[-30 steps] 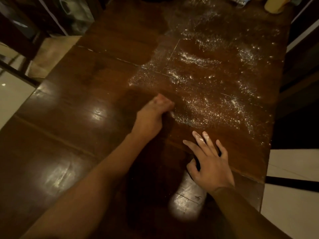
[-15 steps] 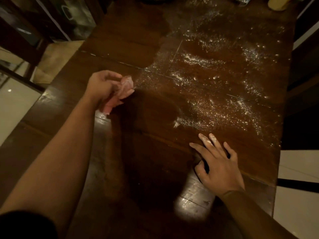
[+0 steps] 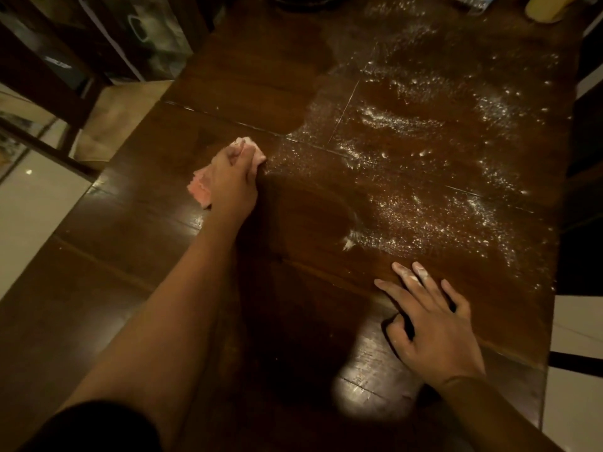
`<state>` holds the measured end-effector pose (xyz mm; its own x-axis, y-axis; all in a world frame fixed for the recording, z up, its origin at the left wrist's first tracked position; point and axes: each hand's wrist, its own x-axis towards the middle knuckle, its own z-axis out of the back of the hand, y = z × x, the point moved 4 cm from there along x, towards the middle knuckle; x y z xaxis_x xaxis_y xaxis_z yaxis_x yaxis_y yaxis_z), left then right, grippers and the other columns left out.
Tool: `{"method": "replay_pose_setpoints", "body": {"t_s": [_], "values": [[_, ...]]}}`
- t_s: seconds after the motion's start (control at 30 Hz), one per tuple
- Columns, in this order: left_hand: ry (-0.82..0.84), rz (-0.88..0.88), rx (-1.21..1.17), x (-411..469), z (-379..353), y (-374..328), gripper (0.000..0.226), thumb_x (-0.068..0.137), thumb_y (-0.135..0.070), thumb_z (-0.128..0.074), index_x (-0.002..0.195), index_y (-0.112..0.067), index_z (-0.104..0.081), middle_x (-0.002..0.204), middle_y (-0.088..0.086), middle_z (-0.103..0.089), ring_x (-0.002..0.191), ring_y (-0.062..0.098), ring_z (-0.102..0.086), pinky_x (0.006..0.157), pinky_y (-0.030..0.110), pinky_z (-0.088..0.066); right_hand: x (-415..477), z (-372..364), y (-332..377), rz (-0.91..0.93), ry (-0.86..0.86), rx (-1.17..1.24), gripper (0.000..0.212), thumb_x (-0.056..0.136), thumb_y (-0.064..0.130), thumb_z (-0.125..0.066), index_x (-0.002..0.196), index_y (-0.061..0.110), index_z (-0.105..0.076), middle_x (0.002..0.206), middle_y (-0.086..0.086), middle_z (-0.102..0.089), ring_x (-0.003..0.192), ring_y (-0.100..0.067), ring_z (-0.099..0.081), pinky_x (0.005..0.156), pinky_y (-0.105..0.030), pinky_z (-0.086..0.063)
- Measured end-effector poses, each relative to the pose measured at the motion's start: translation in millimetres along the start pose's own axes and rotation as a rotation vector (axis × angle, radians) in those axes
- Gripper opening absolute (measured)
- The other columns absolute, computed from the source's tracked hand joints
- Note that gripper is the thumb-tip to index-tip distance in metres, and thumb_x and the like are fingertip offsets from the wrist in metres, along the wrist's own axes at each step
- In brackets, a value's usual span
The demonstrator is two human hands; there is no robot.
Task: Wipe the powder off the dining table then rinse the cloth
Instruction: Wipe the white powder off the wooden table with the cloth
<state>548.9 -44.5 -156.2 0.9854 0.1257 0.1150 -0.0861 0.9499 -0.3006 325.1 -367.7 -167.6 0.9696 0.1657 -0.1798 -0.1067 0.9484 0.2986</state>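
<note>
Dark wooden table (image 3: 130, 243) under white powder (image 3: 424, 216), grip of left hand (image 3: 233, 177) tight on pink cloth (image 3: 199, 189), right hand (image 3: 430, 324) flat

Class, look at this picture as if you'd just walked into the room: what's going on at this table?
A person is wiping white powder off a dark wooden dining table. Their left hand grips a pink cloth and presses it to the tabletop at the left margin of the powder. The right hand rests flat on the table, its fingertips dusted white. Powder covers much of the table's right and far part, so the wiping is far from done.
</note>
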Motion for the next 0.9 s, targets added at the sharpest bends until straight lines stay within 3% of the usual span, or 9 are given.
{"method": "replay_pose_setpoints", "body": {"t_s": [0.1,0.23,0.37,0.43,0.5,0.6,0.7,0.8,0.9], "values": [[0.034,0.003,-0.011,21.7,-10.5,-36.3,0.040,0.100,-0.021,-0.044,0.139,-0.018,-0.051,0.142,0.011,-0.047,0.121,0.032,-0.047,0.097,0.040,-0.035,0.7,-0.2,0.3,0.004,-0.003,-0.005,0.056,0.090,0.046,-0.035,0.146,0.051,-0.034,0.164,0.016,-0.021,0.154,-0.007,-0.004,0.118,-0.046,-0.012],[0.140,-0.353,-0.022,-16.3,-16.8,-108.3,0.039,0.097,-0.021,-0.048,0.133,-0.032,-0.057,0.141,-0.005,-0.050,0.120,0.020,-0.049,0.086,0.025,-0.026,1.4,0.6,1.5,-0.001,-0.015,-0.001,0.057,0.088,0.044,-0.035,0.145,0.051,-0.036,0.163,0.016,-0.024,0.153,-0.007,-0.006,0.118,-0.045,-0.011],[0.223,-0.627,-0.145,-70.2,-14.4,-104.0,0.042,0.092,-0.027,-0.055,0.133,-0.039,-0.056,0.143,-0.009,-0.049,0.128,0.018,-0.050,0.094,0.040,-0.037,1.2,0.1,0.6,0.000,-0.024,-0.004,0.057,0.087,0.043,-0.036,0.144,0.050,-0.039,0.163,0.015,-0.025,0.153,-0.007,-0.008,0.118,-0.046,-0.014],[0.267,-0.507,-0.165,-47.1,-17.7,-74.2,0.047,0.089,-0.018,-0.053,0.131,-0.038,-0.057,0.143,-0.009,-0.051,0.126,0.017,-0.053,0.101,0.042,-0.045,1.4,-0.5,0.2,0.005,-0.021,-0.006,0.057,0.088,0.044,-0.035,0.145,0.049,-0.039,0.163,0.015,-0.024,0.153,-0.008,-0.007,0.118,-0.046,-0.013],[0.233,-0.203,-0.143,-14.6,-16.5,-53.0,0.049,0.092,-0.014,-0.053,0.134,-0.041,-0.053,0.132,-0.001,-0.061,0.115,0.022,-0.061,0.096,0.045,-0.050,2.0,-0.7,-0.1,0.008,-0.019,-0.005,0.057,0.088,0.044,-0.035,0.145,0.049,-0.039,0.163,0.015,-0.023,0.154,-0.007,-0.006,0.118,-0.045,-0.011],[0.065,0.089,-0.076,-6.7,-9.0,-68.3,0.035,0.100,-0.039,-0.047,0.135,-0.045,-0.049,0.124,0.006,-0.064,0.104,0.025,-0.060,0.085,0.035,-0.044,2.6,-1.3,-0.7,0.005,-0.020,-0.006,0.057,0.088,0.043,-0.036,0.145,0.050,-0.038,0.163,0.015,-0.023,0.153,-0.007,-0.004,0.118,-0.042,-0.007],[0.117,-0.108,0.001,-45.4,-3.1,-132.7,0.038,0.101,-0.025,-0.045,0.136,-0.039,-0.051,0.123,0.002,-0.061,0.091,0.012,-0.048,0.067,0.022,-0.022,2.5,-2.1,-0.4,0.006,-0.019,-0.016,0.057,0.088,0.043,-0.037,0.145,0.050,-0.038,0.163,0.015,-0.023,0.153,-0.007,-0.004,0.118,-0.042,-0.008],[0.163,-0.452,0.007,-111.4,-7.8,-171.6,0.046,0.089,-0.016,-0.060,0.127,-0.040,-0.059,0.118,-0.001,-0.064,0.093,0.017,-0.057,0.072,0.028,-0.028,3.2,-1.0,1.4,-0.005,-0.021,-0.017,0.057,0.086,0.043,-0.037,0.143,0.049,-0.040,0.163,0.015,-0.024,0.153,-0.006,-0.004,0.118,-0.041,-0.009],[0.151,-0.555,-0.181,-154.1,-14.1,-141.3,0.051,0.074,-0.001,-0.068,0.108,-0.039,-0.072,0.124,-0.010,-0.067,0.083,0.013,-0.057,0.078,0.023,-0.029,2.8,2.1,3.6,0.000,-0.001,0.038,0.058,0.086,0.043,-0.034,0.143,0.048,-0.038,0.164,0.015,-0.020,0.153,-0.004,0.002,0.119,-0.040,-0.003]]}}
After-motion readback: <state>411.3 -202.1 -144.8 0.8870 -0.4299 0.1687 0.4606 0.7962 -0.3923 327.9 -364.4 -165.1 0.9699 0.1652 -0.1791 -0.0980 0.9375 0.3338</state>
